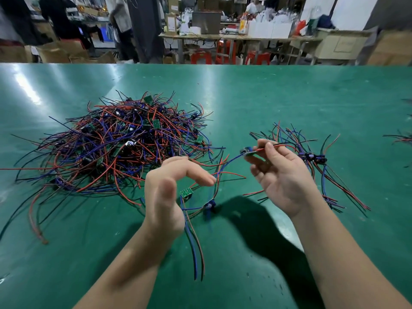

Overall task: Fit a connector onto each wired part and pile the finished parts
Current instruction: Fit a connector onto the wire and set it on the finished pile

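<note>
Heap of tangled red, blue and black wired parts point(116, 141) with small green circuit boards, centre left on the glossy green table point(267, 97). Left hand point(165, 197) at centre, fingers point(200, 178) loosely curved and spread from the thumb, gripping nothing visible. Loose green board with blue and red leads point(185, 192) just below it. Right hand point(283, 179) pinches one wired part point(248, 152) between thumb and forefinger. Smaller bunch with dark connectors point(312, 157) at right, on the table.
</note>
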Demonstrator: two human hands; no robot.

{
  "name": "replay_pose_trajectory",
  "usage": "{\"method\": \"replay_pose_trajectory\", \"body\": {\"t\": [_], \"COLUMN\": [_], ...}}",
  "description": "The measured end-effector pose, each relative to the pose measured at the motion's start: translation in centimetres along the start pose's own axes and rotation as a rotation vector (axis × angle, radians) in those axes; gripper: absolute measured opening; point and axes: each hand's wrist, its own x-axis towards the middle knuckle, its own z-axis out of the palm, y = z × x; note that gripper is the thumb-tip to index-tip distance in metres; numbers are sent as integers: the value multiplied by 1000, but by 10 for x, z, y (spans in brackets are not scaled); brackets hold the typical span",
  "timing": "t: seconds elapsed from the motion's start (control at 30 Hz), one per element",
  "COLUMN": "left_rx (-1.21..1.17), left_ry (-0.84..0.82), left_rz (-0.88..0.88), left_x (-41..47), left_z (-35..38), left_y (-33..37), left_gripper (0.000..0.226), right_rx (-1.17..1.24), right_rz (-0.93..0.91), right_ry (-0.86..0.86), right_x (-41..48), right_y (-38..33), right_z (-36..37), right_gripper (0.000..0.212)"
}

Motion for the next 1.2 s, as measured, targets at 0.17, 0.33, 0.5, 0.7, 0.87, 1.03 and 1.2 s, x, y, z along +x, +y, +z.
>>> {"method": "replay_pose_trajectory", "body": {"t": [0.17,0.33,0.5,0.7,0.87,1.03,1.2], "left_rx": [-352,-72,-656,-665,-534,-606,-627], "left_ry": [454,675,220,-216,-157,-22,-1], "left_rz": [257,122,-271,-518,-337,-292,-273], "left_x": [-19,-7,-6,-11,-19,-17,-16], "left_z": [13,9,6,14,40,44,43], "left_y": [-4,-14,-7,-2,-1,-7,-11], "left_gripper": [55,15,37,67,29,28,32], "right_rx": [19,-65,68,-31,-198,-300,-385], "right_rz": [46,153,198,155,147,171,140], "right_ry": [-100,-377,-501,-456,-310,-181,-151], "right_x": [-2,-11,-15,-12,-9,-8,-10], "right_y": [-2,4,5,9,14,17,18], "right_z": [-3,0,4,2,1,4,7], "right_gripper": [19,36,39,41,23,19,21]}}
